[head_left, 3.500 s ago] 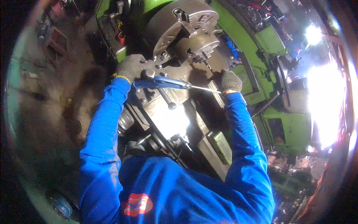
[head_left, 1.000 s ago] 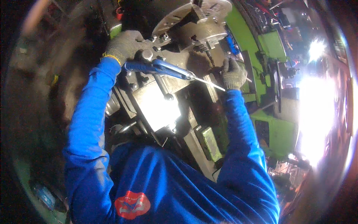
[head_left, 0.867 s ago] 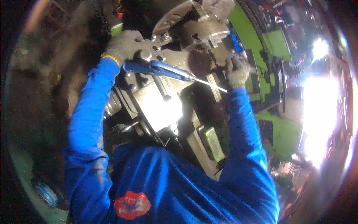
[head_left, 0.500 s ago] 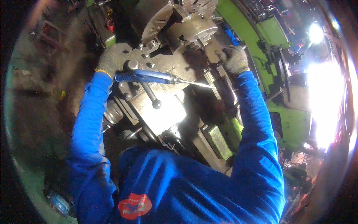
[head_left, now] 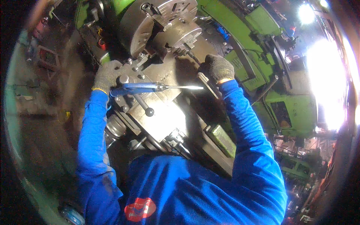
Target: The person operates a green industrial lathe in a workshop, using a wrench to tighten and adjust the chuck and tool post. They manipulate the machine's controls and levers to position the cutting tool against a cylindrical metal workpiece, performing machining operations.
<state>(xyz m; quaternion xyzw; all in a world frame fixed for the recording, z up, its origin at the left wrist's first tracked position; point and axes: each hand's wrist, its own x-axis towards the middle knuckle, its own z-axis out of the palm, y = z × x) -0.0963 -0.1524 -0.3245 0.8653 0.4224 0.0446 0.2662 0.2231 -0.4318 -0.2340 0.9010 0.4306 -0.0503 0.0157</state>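
My left hand, in a grey knit glove, is curled at the left edge of the lathe's tool post; its fingertips are partly hidden, and what they grip does not show. My right hand, gloved too, is closed around the end of a dark rod beside the chuck. Across the tool post, near my left wrist, lies a blue air blow gun with a long metal nozzle pointing right. Under it the clamping lever slants down to a round knob. Ahead stands the steel lathe chuck, its jaws facing me.
A large slotted faceplate sits behind the chuck. Green machine housing runs along the right, with a slanted metal bar before it. A green block lies near my right forearm. Bright light glares at far right.
My right hand has come left and slightly down, closer to the chuck. My left hand stays at the tool post. The whole view has shifted, showing more of the chuck.
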